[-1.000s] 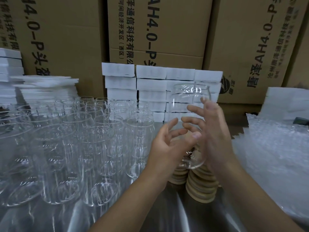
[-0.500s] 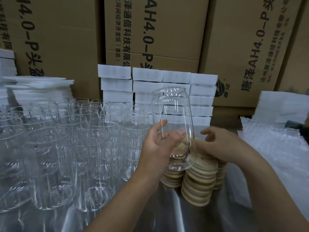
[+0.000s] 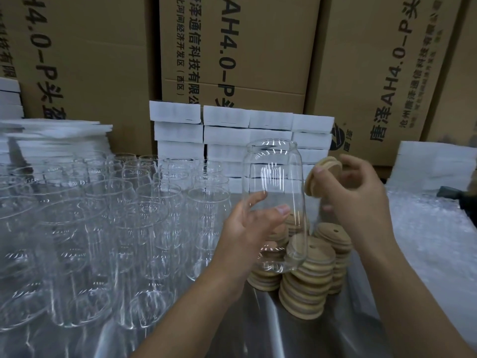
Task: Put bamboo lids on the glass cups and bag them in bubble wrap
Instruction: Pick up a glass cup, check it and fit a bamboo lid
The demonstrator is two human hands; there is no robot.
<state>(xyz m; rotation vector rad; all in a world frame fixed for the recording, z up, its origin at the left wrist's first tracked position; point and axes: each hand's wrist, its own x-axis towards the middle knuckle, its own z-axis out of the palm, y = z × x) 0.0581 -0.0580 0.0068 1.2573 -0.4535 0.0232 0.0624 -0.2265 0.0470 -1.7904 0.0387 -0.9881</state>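
Observation:
My left hand [image 3: 251,228] grips a clear glass cup [image 3: 275,182] around its lower half and holds it upright above the table, mouth up. My right hand [image 3: 353,192] pinches a round bamboo lid [image 3: 321,171], tilted on edge just right of the cup's upper part and apart from its rim. Below the hands stand stacks of bamboo lids [image 3: 307,280], each lid with a small hole. Sheets of bubble wrap [image 3: 428,233] lie at the right.
Several empty glass cups [image 3: 103,223] crowd the left half of the table. White foam blocks [image 3: 227,130] are piled behind them, more foam sheets [image 3: 56,133] at the far left. Printed cardboard cartons [image 3: 232,52] wall off the back.
My right hand let go of the cup, dropped to the lid stacks and came up with one lid beside the cup. My left hand kept the cup and turned it upright.

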